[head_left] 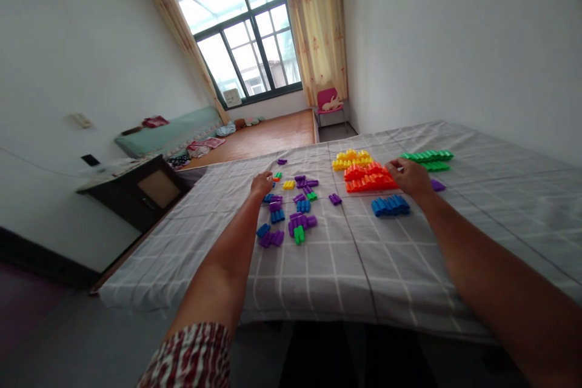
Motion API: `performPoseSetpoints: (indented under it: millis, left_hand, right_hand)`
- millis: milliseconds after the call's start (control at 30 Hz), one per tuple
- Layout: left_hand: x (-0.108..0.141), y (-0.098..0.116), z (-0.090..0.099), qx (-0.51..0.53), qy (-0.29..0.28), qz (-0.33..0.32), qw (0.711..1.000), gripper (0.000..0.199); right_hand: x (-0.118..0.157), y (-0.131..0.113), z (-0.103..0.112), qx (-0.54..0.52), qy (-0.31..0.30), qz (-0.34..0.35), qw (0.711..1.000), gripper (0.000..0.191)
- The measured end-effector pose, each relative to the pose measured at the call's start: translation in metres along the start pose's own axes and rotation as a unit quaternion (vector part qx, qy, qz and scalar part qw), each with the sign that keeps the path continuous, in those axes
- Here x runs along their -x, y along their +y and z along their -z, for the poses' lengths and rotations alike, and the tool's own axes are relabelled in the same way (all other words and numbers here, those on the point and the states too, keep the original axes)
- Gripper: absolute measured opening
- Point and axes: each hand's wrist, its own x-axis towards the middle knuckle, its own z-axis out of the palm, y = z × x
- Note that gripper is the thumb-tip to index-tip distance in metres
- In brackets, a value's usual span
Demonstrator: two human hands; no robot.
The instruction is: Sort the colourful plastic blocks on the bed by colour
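Note:
My right hand (409,174) is at the right end of the orange plastic blocks (370,178), which lie in stacked ridged rows. Its thumb and fingers are pinched at the end orange block. My left hand (262,183) reaches to the far left side of the scattered pieces, fingers curled beside a small orange block (276,179) and a green block (279,175); what its fingertips hold is hidden. Close by are a yellow block (288,185), several purple blocks (302,221) and blue blocks (277,216), lying loose or in small clumps.
Yellow rows (352,160) lie behind the orange ones, green rows (427,159) to the right, and a blue row (390,205) in front. A purple piece (437,185) is beyond my right wrist. Everything rests on a grey checked cloth (327,279). A dark cabinet (131,200) stands left.

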Motion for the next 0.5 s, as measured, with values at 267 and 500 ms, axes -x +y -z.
performPoseSetpoints:
  millis: [267,500]
  left_hand:
    - [-0.016,0.006,-0.021,-0.133,-0.104,0.011,0.986,0.046]
    - [-0.007,0.013,-0.018,-0.152,-0.089,0.028,0.984,0.037]
  right_hand:
    - [0.000,-0.003,0.003,-0.006,0.002,0.022,1.000,0.028]
    - [-0.001,-0.002,0.001,-0.012,0.014,0.027,0.999,0.027]
